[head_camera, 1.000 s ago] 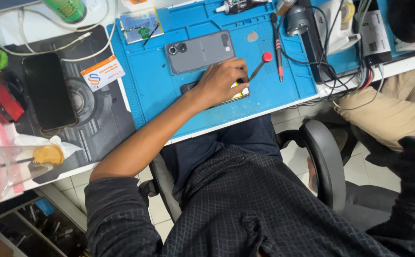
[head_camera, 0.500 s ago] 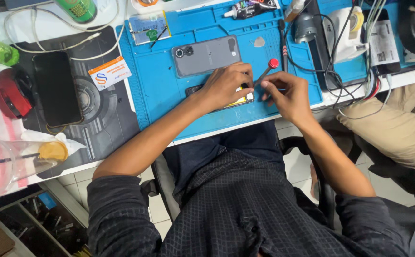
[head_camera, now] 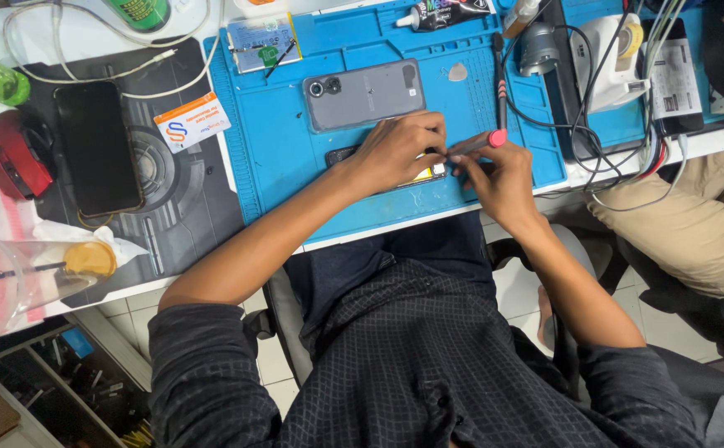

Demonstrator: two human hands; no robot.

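While your left hand (head_camera: pixel 395 149) presses down on the small opened device (head_camera: pixel 378 170) at the near edge of the blue mat (head_camera: pixel 279 149), treat that part as light, thin and fragile — the exposed inside with its yellow patch will not forgive a slip. Hold it by the edges, flat on the mat, as you do now; the fingers are closed down on it. Your right hand (head_camera: pixel 499 170) has its fingers pinched together round the red-tipped tool (head_camera: pixel 478 143), a slim, stiff, light thing best held low near the tip for control. Just behind both lies the grey phone back (head_camera: pixel 363 94), smooth and likely slippery.

Against the picture a second ago, your right hand has come into view and taken up the tool — then only the left hand was on the table (head_camera: pixel 88 33), and the tool lay on the mat beside it.
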